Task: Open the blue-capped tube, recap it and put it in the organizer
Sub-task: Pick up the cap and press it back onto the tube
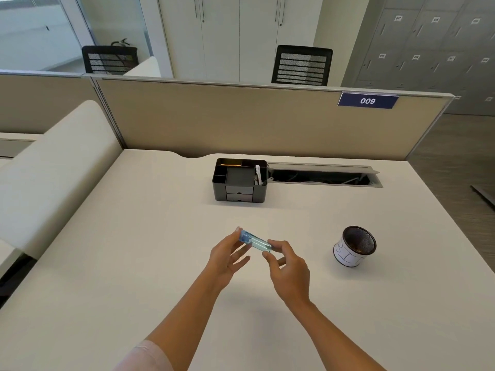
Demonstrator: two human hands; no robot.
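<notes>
A clear bluish tube (pixel 259 242) with a blue cap (pixel 244 235) is held level above the middle of the desk, cap end pointing left and away. My left hand (pixel 227 257) pinches the cap end between fingertips. My right hand (pixel 288 266) grips the tube's bottom end with thumb and fingers. The cap sits on the tube. The black desk organizer (pixel 263 192) stands farther back at the desk's centre, with open top compartments and two small drawers in front.
A mesh pen cup (pixel 355 247) wrapped in white paper stands to the right of my hands. An open cable tray (pixel 324 177) runs along the back right of the desk, below the beige partition (pixel 241 119). A padded divider (pixel 53 162) borders the left side.
</notes>
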